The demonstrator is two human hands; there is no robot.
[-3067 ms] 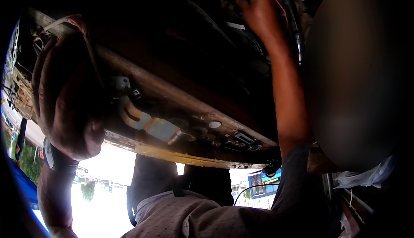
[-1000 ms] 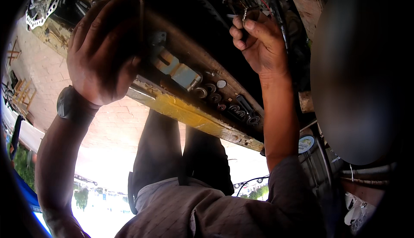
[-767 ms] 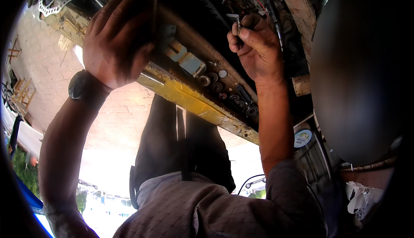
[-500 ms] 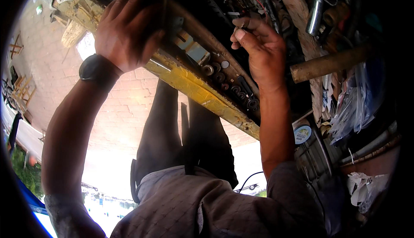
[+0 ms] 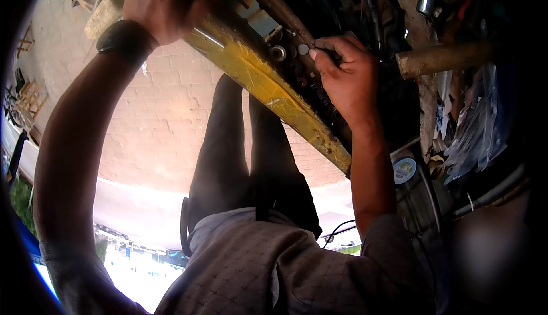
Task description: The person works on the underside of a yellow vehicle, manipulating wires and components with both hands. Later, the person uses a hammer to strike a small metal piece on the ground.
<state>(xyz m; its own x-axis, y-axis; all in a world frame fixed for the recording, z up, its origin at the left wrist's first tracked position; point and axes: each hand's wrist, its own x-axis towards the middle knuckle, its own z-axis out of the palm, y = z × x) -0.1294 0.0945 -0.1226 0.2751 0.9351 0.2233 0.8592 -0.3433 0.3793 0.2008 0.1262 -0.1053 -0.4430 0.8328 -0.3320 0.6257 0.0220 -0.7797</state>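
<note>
My right hand (image 5: 348,75) hovers over a long narrow tray with a yellow, worn front edge (image 5: 251,75). Its thumb and forefinger are pinched together; whatever is between them is too small to make out. Beside the fingertips lies a flat round metal disc (image 5: 303,48), and a ring-shaped metal part (image 5: 278,53) sits close by. Several more small round parts (image 5: 301,81) fill the shadowed tray. At the top edge of the picture my left hand (image 5: 162,9), with a dark watch (image 5: 121,42) on the wrist, is by the tray's yellow edge; its fingers are lost in shadow.
Right of the tray stand a rough wooden post (image 5: 419,41) and a brown cylindrical bar (image 5: 442,61). Clear plastic bags (image 5: 476,138) hang further right, near a round blue-and-white lid (image 5: 404,170). Beneath is brick paving (image 5: 154,126), with a pale rounded block (image 5: 104,18) at upper left.
My right hand has come down to the tray, its fingertips now near the disc. My left hand has shifted up toward the top edge, and the whole view has tilted slightly.
</note>
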